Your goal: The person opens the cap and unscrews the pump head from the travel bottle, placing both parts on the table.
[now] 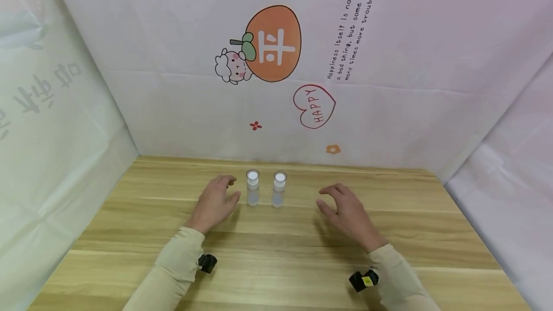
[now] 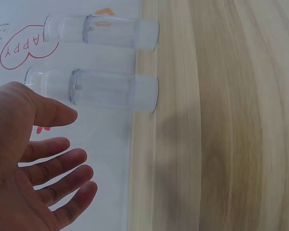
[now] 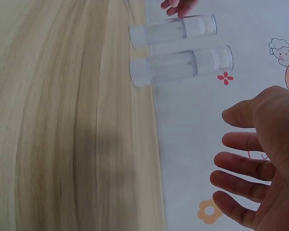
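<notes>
Two clear bottles with white tops and white bases stand upright side by side on the wooden table in the head view: a left bottle [image 1: 253, 188] and a right bottle [image 1: 279, 189]. My left hand [image 1: 216, 201] is just left of the left bottle, fingers loosely bent, with a small gap and nothing held. On the other side, my right hand [image 1: 346, 211] hovers a bit farther from the right bottle, also holding nothing. Both wrist views show relaxed, parted fingers, with the bottles apart from them.
The wooden table [image 1: 268, 253] meets a white printed backdrop [image 1: 181, 114] behind the bottles. White sheets [image 1: 56, 124] hang at the left and right sides. A small black camera [image 1: 208, 263] sits at the left wrist, another black camera [image 1: 364, 280] at the right.
</notes>
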Demonstrator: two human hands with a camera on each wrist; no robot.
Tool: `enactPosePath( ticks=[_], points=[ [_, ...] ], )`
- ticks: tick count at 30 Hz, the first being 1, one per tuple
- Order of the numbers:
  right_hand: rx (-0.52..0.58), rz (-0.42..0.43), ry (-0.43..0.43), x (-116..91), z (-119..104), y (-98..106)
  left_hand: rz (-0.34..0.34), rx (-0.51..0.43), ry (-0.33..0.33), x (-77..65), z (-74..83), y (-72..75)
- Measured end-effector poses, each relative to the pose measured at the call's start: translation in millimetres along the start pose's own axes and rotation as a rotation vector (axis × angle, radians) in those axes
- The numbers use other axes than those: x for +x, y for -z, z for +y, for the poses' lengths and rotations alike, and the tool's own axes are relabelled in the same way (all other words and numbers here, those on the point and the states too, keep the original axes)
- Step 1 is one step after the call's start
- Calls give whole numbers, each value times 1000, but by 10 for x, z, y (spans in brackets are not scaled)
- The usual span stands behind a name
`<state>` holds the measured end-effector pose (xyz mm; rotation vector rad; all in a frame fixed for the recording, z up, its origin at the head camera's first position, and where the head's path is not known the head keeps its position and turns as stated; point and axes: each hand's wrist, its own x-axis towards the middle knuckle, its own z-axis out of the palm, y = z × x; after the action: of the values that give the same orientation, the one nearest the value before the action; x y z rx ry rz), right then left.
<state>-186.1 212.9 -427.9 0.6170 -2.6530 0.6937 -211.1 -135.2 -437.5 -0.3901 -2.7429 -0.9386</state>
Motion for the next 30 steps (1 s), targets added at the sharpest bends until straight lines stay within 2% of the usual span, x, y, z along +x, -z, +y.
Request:
enactPosePath(
  ticks=[6, 9, 14, 20, 30],
  points=[
    [30, -16, -5, 21, -110, -49, -69, -197, 67, 38, 31, -63],
    [34, -22, -10, 30, -164, -68, -84, -257, 87, 55, 43, -107],
    [37, -29, -14, 37, -237, -94, -104, -313, 132, 79, 45, -197],
    [60, -40, -10, 46, -315, -137, -101, -401, 130, 103, 28, -311],
    [74, -48, 10, 44, -391, -189, -54, -437, 152, 121, 42, -433]
  ],
)
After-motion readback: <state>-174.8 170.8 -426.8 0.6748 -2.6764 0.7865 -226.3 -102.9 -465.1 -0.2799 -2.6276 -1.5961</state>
